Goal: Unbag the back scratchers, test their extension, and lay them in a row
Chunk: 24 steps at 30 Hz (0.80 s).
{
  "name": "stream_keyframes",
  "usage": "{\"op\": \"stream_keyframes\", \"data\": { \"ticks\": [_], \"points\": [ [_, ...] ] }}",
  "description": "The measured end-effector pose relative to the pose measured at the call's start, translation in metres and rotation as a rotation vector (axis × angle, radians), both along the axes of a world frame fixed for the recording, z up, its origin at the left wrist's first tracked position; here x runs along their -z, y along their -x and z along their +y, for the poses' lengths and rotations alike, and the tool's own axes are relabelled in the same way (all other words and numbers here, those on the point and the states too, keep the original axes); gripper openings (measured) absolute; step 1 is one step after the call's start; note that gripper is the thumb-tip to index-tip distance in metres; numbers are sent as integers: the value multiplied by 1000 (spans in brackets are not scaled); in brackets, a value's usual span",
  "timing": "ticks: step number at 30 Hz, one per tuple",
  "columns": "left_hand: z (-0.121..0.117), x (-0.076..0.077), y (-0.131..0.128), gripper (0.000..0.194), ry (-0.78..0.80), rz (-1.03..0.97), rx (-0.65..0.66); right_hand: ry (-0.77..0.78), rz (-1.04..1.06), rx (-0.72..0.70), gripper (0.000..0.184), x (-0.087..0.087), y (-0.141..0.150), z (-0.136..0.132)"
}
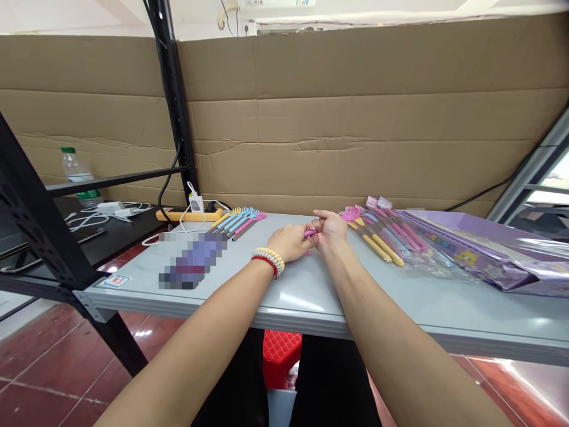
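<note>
Above the middle of the table, my left hand (288,242) is closed around one end of a pink back scratcher (310,233). My right hand (332,230) is closed on it too, close against the left one. A pink claw-shaped head (351,214) shows just beyond my right hand, seemingly part of the same scratcher; my fingers hide the section between. To the left lies a row of back scratchers (240,221) in yellow, blue and pink. On the right, yellow back scratchers (377,243) lie beside pink and blue ones (406,231) in clear plastic wrapping.
A purple display box (489,249) fills the table's right side. A blurred-out item (193,261) lies front left. Behind it are a yellow power strip (191,215) and a white charger (196,203) with cable. Black shelf posts (171,89) and a cardboard wall (338,118) border the table (302,296).
</note>
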<state>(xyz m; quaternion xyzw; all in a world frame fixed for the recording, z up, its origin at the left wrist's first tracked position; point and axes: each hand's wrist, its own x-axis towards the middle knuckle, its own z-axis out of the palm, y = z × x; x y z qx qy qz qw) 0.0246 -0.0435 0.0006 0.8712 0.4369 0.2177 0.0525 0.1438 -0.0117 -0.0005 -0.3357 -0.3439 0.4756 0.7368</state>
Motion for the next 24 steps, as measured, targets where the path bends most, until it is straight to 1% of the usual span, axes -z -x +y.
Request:
{"op": "stream_keyframes", "data": {
  "ticks": [2,4,7,9,13,16,19,20,22,24],
  "points": [
    [0,1,-2,42,-1,24,-32,10,96,117,51,-4,4,-5],
    [0,1,-3,51,-3,41,-86,31,146,185,48,-9,7,-11],
    [-1,1,-5,65,-14,46,-165,81,223,234,41,-15,6,-18],
    [-2,1,-6,71,-18,30,-216,100,259,232,39,-18,3,-19],
    [-2,0,-2,71,-31,-12,-268,59,266,121,41,-17,-4,-19],
    [0,0,5,69,-30,-44,-261,38,226,1,31,-16,-3,-20],
    [2,0,11,68,-36,-105,-206,168,34,-159,15,-15,4,-25],
    [3,0,13,67,-41,-127,-171,212,-26,-222,14,-15,7,-27],
    [4,0,14,65,-41,-155,-110,231,-75,-325,22,-15,11,-31],
    [4,0,14,63,-33,-158,-90,178,-70,-373,37,-16,13,-33]
  ]
}}
